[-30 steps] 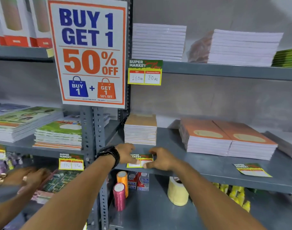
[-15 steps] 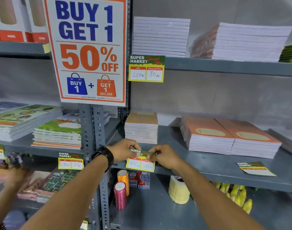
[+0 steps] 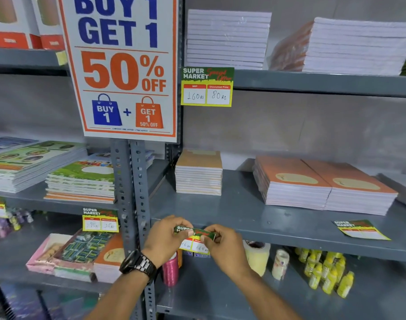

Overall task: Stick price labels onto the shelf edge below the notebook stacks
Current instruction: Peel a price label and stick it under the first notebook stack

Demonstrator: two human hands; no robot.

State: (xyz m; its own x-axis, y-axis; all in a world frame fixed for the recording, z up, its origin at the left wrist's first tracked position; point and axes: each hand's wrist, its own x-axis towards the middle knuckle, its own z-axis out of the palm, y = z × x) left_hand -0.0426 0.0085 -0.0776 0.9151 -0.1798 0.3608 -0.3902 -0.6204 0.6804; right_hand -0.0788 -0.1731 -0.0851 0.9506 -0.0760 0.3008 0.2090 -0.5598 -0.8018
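Observation:
A green and yellow price label (image 3: 195, 239) hangs against the front edge of the grey middle shelf (image 3: 289, 234), below the small brown notebook stack (image 3: 198, 174). My left hand (image 3: 165, 241) pinches its left side, and my right hand (image 3: 222, 245) presses its right side with thumb and fingers on the green top strip. Both hands cover part of the label. A second label (image 3: 361, 229) lies flat on the shelf near the orange notebook stacks (image 3: 324, 185). Two more labels, one (image 3: 207, 86) on the upper shelf edge and one (image 3: 100, 220) on the left shelf edge, are stuck in place.
A big "Buy 1 Get 1" sign (image 3: 123, 65) covers the perforated upright post (image 3: 137, 204). White paper stacks (image 3: 227, 38) fill the top shelf. Below the hands stand a pink thread spool (image 3: 170, 271), a tape roll (image 3: 257, 257) and yellow bottles (image 3: 329, 271).
The label went from lying on the shelf surface to hanging down over its front edge, and both hands followed it down. A person's hands at the lower left have left the view.

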